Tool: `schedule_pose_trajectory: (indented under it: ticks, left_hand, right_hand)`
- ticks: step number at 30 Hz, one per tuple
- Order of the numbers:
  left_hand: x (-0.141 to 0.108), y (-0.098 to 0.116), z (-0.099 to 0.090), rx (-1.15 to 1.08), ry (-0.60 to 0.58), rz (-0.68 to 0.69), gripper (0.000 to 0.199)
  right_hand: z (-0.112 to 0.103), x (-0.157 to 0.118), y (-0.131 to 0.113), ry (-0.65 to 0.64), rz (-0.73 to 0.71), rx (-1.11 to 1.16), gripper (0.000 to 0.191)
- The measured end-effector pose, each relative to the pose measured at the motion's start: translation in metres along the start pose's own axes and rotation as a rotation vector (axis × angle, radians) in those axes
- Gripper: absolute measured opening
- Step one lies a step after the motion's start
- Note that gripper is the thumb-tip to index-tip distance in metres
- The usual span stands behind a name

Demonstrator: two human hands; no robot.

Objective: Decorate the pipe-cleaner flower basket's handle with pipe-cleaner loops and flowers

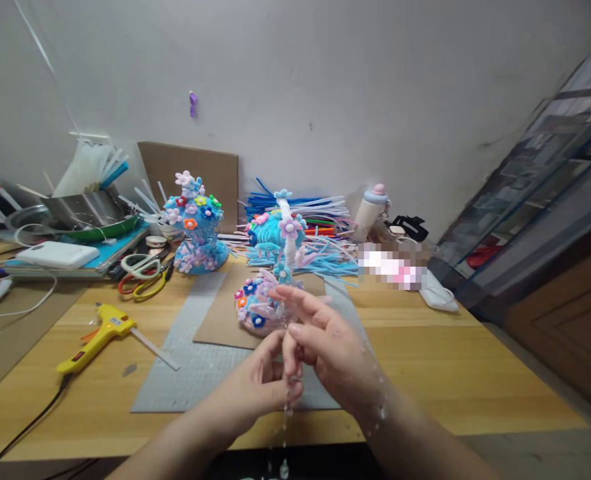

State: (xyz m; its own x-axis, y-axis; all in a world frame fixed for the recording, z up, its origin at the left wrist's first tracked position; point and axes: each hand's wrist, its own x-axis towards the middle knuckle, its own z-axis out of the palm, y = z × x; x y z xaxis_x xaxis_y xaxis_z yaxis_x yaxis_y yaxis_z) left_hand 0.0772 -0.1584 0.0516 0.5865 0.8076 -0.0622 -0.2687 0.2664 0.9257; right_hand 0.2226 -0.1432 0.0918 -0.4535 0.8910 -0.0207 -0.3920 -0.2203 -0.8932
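Note:
My left hand [265, 377] is closed in a pinch on a string of clear beads [284, 467], which hangs below the fingers past the table edge. Right beside it, my right hand [325, 343] pinches the same string between thumb and curled finger, its other fingers stretched out. More clear beads show in front of my right wrist. Just beyond the hands, a pipe-cleaner ornament [289, 250] with a blue top, a white post and a flower-covered base stands on brown cardboard [220, 327]. The fingers partly hide its base.
A yellow glue gun [95, 337] lies at left on the table, near scissors [145, 273]. Behind are a second flowered ornament [195, 220], a metal pot [88, 207], loose pipe cleaners [320, 257] and a bottle [370, 213]. A grey cutting mat [170, 380] lies under the cardboard.

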Motion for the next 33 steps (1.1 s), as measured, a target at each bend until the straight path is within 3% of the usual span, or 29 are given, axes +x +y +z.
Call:
schedule_pose_trajectory:
  ticks: [5,10,16,22,25,30,33]
  left_hand:
    - [-0.016,-0.008,-0.013,0.074,-0.003,-0.011,0.051]
    - [-0.034,-0.007,-0.037,0.216,0.258,0.051,0.051]
    - [-0.047,0.026,-0.049,-0.123,0.262,0.017,0.064]
    - [-0.054,0.062,-0.043,-0.174,0.395,0.058,0.049]
    - [-0.053,0.065,-0.049,-0.172,0.498,0.095,0.039]
    - [-0.046,0.061,-0.064,-0.184,0.625,0.149,0.017]
    - [-0.041,0.066,-0.073,-0.231,0.670,0.141,0.012]
  right_hand:
    - [0.016,0.004,0.020,-0.059,0.087,0.008,0.072]
    - [0.028,0.012,0.020,-0.045,0.034,-0.013,0.075]
    - [0.035,0.029,0.005,-0.024,0.022,-0.081,0.078]
    - [0.035,0.048,-0.013,-0.114,0.028,-0.191,0.062]
    - [0.037,0.054,-0.014,-0.145,0.053,-0.253,0.056]
    - [0.042,0.063,0.002,-0.133,0.094,-0.311,0.073]
    - [0.047,0.070,0.010,-0.094,0.088,-0.343,0.074]
